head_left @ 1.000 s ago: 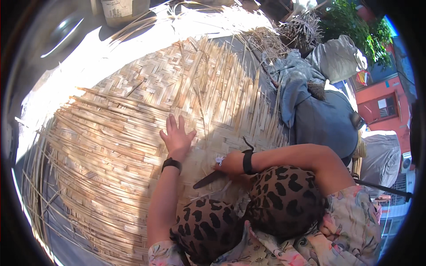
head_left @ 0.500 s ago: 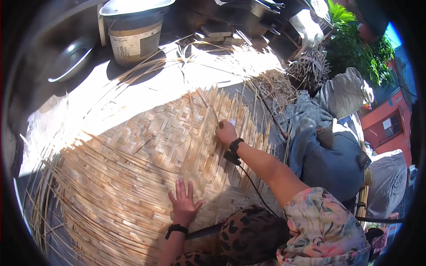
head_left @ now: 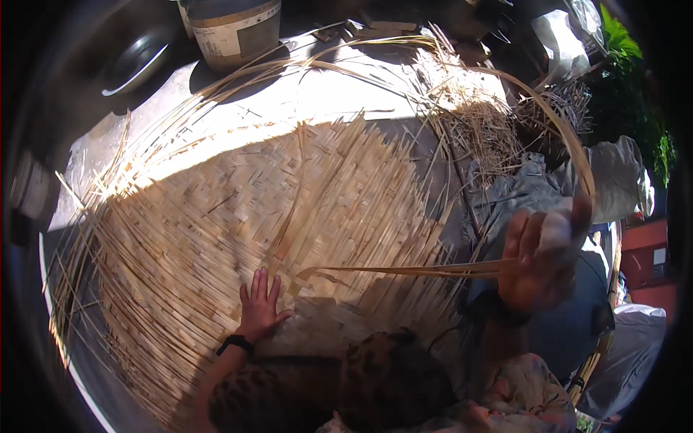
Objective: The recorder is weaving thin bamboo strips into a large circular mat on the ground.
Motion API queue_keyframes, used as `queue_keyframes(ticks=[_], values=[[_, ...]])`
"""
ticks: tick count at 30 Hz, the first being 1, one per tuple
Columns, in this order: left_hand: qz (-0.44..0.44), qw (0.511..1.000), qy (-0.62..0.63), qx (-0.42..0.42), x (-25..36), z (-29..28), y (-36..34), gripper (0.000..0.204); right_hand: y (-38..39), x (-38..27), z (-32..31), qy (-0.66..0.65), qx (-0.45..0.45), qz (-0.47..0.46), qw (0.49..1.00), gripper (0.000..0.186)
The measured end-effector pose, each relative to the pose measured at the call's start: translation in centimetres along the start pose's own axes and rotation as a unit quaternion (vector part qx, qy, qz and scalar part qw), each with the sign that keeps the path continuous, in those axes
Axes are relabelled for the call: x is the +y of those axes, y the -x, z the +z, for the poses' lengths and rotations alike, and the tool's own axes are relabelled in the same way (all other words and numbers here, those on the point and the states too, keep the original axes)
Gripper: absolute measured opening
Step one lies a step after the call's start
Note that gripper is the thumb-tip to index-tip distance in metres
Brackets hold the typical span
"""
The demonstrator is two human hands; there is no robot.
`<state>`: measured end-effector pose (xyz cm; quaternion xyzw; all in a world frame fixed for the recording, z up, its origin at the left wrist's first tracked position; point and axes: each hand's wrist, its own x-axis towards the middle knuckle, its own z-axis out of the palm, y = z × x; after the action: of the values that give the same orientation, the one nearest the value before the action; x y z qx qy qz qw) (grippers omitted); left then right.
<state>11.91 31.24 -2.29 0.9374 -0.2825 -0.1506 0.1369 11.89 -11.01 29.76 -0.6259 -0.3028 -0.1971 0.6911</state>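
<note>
A large mat of woven bamboo strips (head_left: pixel 245 195) lies spread below me, zigzag weave in its middle and loose strip ends along its edges. My left hand (head_left: pixel 261 310) rests flat on the mat, fingers spread, with a dark band on the wrist. Raised at the right, my right hand (head_left: pixel 541 252) is closed around a long bamboo strip (head_left: pixel 419 270). One part of that strip runs left to the mat's weave near my left fingertips; another part arches up and away over the far side. Some white wrapping shows on a right finger. Shadow darkens the right wrist.
At the far left stand a bucket (head_left: pixel 238 36) and a metal basin (head_left: pixel 137 68). Bundled dry sticks (head_left: pixel 556 108) and loose straw (head_left: pixel 484 137) lie at the far right. Blue-grey cloth (head_left: pixel 516 187) and pale sacks (head_left: pixel 613 177) sit along the right side.
My right hand has lifted off the mat and swung right and nearer, drawing up a long strip. My left hand has slid slightly left, still flat. The view has shifted.
</note>
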Motion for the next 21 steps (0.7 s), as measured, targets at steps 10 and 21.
queue_keyframes(ticks=[10, 21], values=[[-0.011, 0.997, 0.031, 0.075, 1.7, -1.8, 1.2, 0.079, 10.3, 16.3, -8.3, 0.103, 0.584, 0.451, 0.667, 0.046], [0.058, 0.985, 0.146, 0.073, 3.5, -0.6, 13.3, 0.039, 3.1, 32.4, 15.0, 0.478, -0.401, -0.080, 0.778, 0.036]])
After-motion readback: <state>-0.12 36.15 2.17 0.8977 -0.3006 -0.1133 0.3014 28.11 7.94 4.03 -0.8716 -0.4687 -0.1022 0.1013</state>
